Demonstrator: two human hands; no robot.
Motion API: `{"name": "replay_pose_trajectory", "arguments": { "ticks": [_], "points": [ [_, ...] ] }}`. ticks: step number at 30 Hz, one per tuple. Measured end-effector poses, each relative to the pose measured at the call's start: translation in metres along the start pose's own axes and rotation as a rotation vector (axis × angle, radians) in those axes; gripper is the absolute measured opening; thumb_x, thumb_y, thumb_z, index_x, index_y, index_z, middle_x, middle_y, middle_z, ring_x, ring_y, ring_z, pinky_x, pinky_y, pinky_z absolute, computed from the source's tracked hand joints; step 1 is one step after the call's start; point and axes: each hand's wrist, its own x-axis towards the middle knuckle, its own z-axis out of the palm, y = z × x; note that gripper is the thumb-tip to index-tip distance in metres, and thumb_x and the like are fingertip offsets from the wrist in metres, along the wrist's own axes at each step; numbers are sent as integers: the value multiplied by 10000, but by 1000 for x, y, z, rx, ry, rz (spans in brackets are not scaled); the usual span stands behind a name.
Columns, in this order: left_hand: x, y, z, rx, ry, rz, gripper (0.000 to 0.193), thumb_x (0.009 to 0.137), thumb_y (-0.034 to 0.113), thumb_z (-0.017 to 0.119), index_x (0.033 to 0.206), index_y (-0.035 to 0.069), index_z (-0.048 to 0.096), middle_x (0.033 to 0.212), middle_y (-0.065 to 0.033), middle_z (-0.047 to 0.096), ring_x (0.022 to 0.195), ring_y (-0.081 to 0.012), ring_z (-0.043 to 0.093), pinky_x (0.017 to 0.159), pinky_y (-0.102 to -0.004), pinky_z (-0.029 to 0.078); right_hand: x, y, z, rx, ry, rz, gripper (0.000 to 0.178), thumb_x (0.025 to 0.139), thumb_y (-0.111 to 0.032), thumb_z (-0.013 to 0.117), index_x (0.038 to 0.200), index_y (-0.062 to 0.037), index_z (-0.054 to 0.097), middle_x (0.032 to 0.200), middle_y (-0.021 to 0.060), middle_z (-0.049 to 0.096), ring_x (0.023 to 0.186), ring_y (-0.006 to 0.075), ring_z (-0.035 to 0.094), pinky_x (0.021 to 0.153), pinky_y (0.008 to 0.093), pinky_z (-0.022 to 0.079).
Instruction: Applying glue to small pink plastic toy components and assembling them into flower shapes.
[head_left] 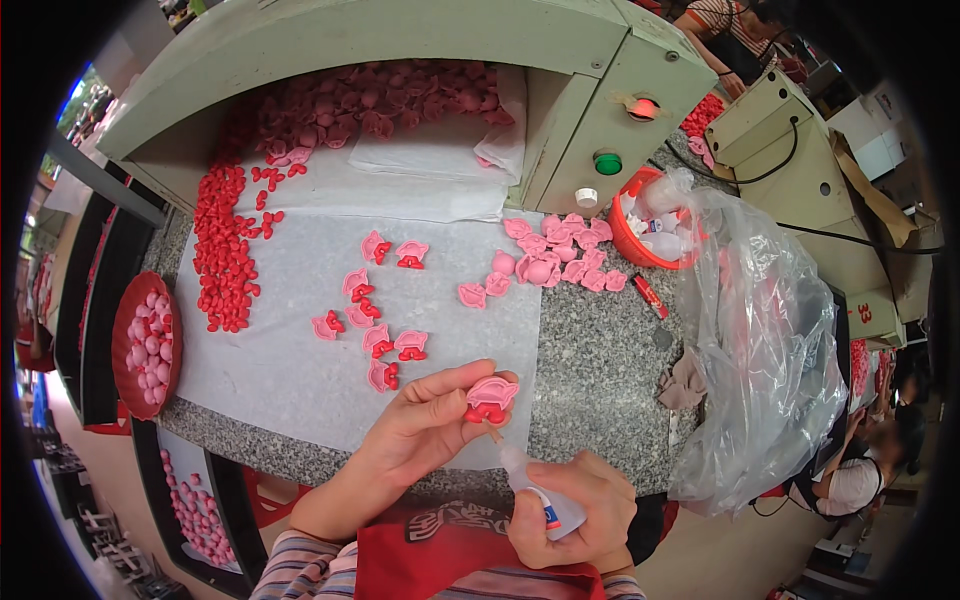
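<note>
- The granite surface (pixel 600 350) carries a white sheet (pixel 290 330) with finished pink-and-red pieces (pixel 385 335) near the hands; a careless elbow could push them apart before the glue sets.
- The left hand (pixel 425 430) is closed on one pink toy piece (pixel 491 397), held just above the front edge of the surface; a loose pinch may let its red part slide crooked.
- The right hand (pixel 580 505) is wrapped around a small glue bottle (pixel 540 495), nozzle touching the piece; too hard a squeeze would probably flood it and stick the fingers.

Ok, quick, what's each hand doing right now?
Left hand: closed on a pink and red piece.
Right hand: closed on a small glue bottle.
</note>
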Motion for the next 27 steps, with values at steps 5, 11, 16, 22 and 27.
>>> {"name": "replay_pose_trajectory", "arguments": {
  "ticks": [5, 11, 16, 22, 27],
  "points": [
    [-1, 0, 1, 7, 20, -2, 386, 836, 142, 576, 1204, 51, 505, 1232, -182, 480, 1064, -271, 539, 930, -381, 441, -1, -1, 0, -18, -22, 18, 299, 635, -53, 652, 911, -6, 546, 666, 49, 614, 435, 141, 526, 404, 228, 404],
    [-1, -1, 0, -1, 1, 1, 382, 839, 136, 570, 1205, 50, 503, 1234, -183, 478, 1066, -273, 538, 929, -380, 442, -1, -2, -1, -4, -6, 20, 287, 634, -49, 650, 900, -6, 551, 684, 53, 621, 434, 141, 521, 398, 230, 400],
    [1, 0, 0, -19, 11, -6, 394, 841, 133, 567, 1217, 47, 488, 1243, -186, 467, 1064, -281, 538, 929, -385, 442, -1, 0, -2, 3, 19, 4, 257, 653, -61, 616, 890, 7, 543, 672, 59, 598, 430, 138, 488, 388, 230, 377],
    [2, 4, -7, -218, 121, -32, 401, 861, 154, 547, 1229, 39, 438, 1188, -167, 493, 1052, -288, 531, 935, -386, 441, -6, 17, -8, 190, 509, 645, 346, 747, -87, 564, 1051, 76, 536, 879, 99, 597, 699, 132, 564, 597, 243, 463],
    [6, 9, -9, -268, 269, 28, 386, 878, 187, 531, 1218, 32, 435, 1119, -143, 520, 1042, -272, 521, 943, -377, 439, -42, 145, -40, 249, 661, 721, 316, 772, -91, 632, 1051, 37, 562, 878, 69, 613, 711, 109, 557, 618, 228, 447]
  ]
}}
